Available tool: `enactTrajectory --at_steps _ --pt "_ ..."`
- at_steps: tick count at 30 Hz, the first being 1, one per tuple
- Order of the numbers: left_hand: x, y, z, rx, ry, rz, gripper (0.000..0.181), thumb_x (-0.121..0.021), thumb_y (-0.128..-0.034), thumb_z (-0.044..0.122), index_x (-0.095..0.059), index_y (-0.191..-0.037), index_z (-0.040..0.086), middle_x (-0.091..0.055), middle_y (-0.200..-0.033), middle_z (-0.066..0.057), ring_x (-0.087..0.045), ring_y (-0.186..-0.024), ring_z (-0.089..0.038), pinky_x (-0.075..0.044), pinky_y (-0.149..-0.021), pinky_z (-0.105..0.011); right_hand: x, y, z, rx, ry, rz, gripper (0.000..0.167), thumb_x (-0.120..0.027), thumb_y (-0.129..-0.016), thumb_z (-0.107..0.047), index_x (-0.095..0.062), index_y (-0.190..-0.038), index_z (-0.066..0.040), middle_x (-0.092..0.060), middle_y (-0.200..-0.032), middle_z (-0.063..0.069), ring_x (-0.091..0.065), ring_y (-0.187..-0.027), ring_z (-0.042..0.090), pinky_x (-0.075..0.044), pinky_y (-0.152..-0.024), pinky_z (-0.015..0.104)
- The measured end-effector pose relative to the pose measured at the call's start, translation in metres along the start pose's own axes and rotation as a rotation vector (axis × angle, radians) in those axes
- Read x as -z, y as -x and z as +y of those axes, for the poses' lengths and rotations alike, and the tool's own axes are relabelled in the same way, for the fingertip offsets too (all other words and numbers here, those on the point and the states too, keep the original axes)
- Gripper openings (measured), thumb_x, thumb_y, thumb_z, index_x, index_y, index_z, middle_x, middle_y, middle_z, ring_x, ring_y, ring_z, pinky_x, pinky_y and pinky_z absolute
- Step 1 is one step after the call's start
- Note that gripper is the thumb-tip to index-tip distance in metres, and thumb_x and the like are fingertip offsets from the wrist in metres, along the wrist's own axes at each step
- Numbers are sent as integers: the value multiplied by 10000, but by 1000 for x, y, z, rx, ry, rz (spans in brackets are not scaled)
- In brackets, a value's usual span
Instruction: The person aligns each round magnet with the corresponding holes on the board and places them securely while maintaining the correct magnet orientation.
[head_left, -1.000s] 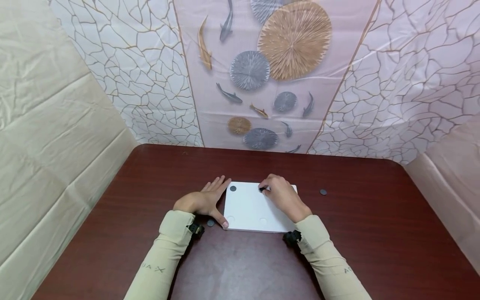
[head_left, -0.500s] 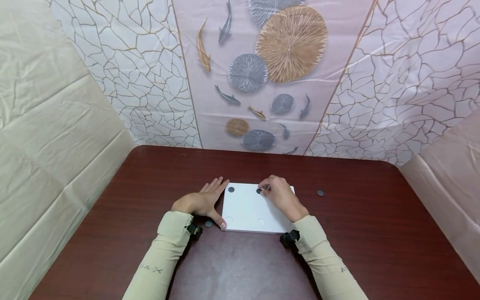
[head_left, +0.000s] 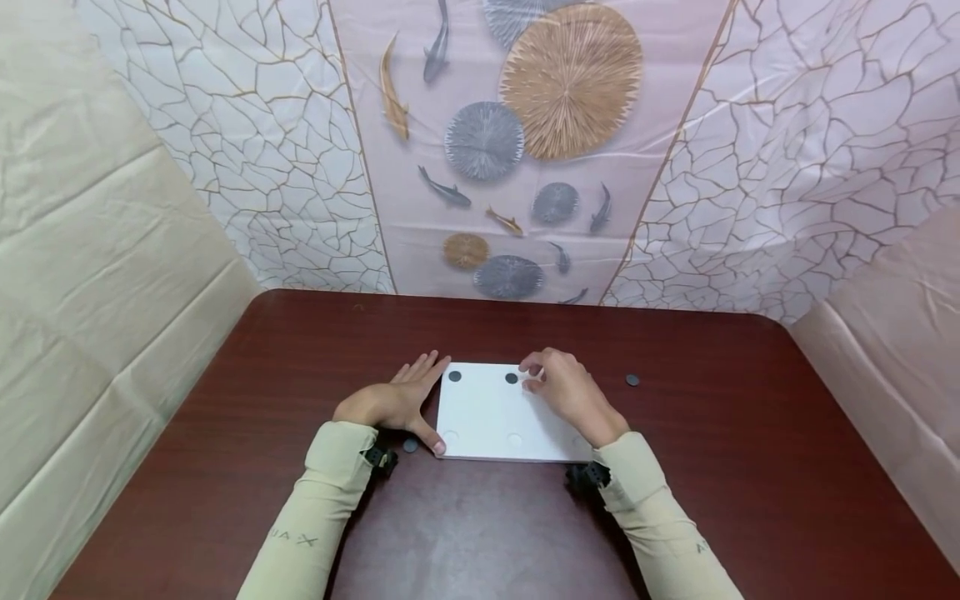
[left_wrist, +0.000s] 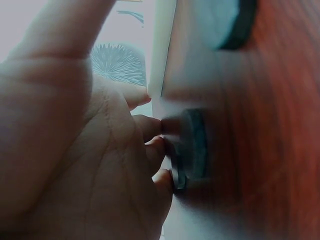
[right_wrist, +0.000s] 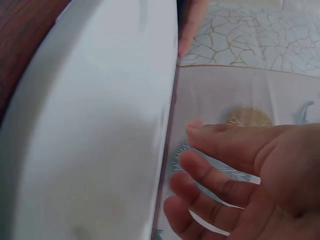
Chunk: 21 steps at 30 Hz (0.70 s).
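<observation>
A white rectangular board [head_left: 480, 408] lies on the table between my hands. Two dark round discs sit along its far side, one at the far left corner [head_left: 454, 377] and another disc [head_left: 512, 378] near the middle. Faint round recesses [head_left: 514, 439] show along the near side. My left hand [head_left: 397, 404] is spread along the board's left edge, thumb at the near corner. My right hand [head_left: 573, 392] hovers over the far right part, fingers loosely bent and apart, just right of the middle disc. In the right wrist view that hand [right_wrist: 250, 175] holds nothing.
On the dark red table, one disc [head_left: 410, 446] lies beside my left wrist and another disc [head_left: 632, 380] lies right of the board. Blurred dark discs [left_wrist: 195, 145] appear close to my left fingers in the left wrist view. Patterned cloth [head_left: 480, 167] hangs behind the table.
My right fingers have let go of the middle disc and moved slightly right. That disc now lies uncovered on the board. My left hand stays at the board's edge.
</observation>
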<state>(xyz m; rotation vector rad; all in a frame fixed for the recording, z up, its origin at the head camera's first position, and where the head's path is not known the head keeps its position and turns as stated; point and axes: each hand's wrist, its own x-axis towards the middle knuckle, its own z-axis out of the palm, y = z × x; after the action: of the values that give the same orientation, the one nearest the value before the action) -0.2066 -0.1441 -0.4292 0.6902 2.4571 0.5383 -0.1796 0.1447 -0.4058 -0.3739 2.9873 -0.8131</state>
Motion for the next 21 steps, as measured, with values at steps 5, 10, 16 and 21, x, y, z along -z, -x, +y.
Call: enactTrajectory --at_steps 5,10,16,21 --pt "-4 -1 -5 -28 17 9 1534 -968 -652 597 39 -1707 125 114 -1764 -166 125 -1628 -315 17 -1310 -512 8 10 -6 -16 32 -7 233 -786 -955 -91 -774 -1187 -86 -713 -1092 94 -699 -985 280 -585 -798 437" --pt "-7 -2 -7 -36 37 12 1547 -971 -636 605 38 -1708 130 124 -1763 -165 128 -1627 -319 18 -1307 -527 12 18 -13 -3 58 -44 303 -805 -944 -108 -751 -1240 -69 -694 -1134 120 -687 -976 274 -592 -792 426" --pt "-6 -6 -9 -9 -1 -13 1545 -963 -656 604 84 -1705 168 150 -1763 -117 159 -1622 -269 40 -1311 -485 22 25 -15 1 87 -48 383 -814 -936 -113 -721 -1304 -62 -672 -1221 150 -673 -1050 292 -597 -830 463" --pt "-8 -10 -13 -16 0 7 1545 -967 -650 599 70 -1707 159 141 -1763 -131 150 -1624 -285 31 -1311 -492 34 26 -10 -18 95 -69 425 -793 -954 -115 -678 -1359 -54 -648 -1278 172 -660 -1123 322 -581 -877 508"
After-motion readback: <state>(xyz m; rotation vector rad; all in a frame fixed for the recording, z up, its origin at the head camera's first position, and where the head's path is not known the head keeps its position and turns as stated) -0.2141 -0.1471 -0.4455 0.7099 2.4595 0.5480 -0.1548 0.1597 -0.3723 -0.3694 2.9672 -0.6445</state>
